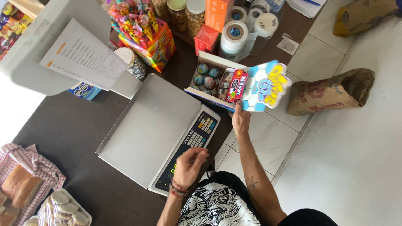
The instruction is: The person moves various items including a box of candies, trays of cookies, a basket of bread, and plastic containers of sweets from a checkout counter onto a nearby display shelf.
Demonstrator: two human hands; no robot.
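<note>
Cardboard display box [209, 75] with a white rim, holding round foil-wrapped balls in blue and green and a red sweet packet [236, 85], sits tilted at the near edge of the dark brown counter [75, 125], just beside the keypad end of the grey electronic weighing scale [155, 125]; its bright blue-and-yellow die-cut lid flap [266, 86] stands open, hanging out over the white tiled floor [356, 159]; from where I watch, my right hand [240, 119] grips the box's lower edge, fingers closed under it; my left hand [188, 165], red bead bracelets at the wrist, hovers over the scale's keypad [201, 132] with fingers loosely curled and nothing held; whether a fingertip touches a key I cannot tell; a white printed sheet [81, 54] is fixed to the pale raised display panel at the counter's far left; rolls of tape [234, 35] and glass jars [194, 14] stand behind the box; a brown paper sack [331, 92] lies on the floor; bread on a red checked cloth [29, 175] lies at the near left corner.
</note>
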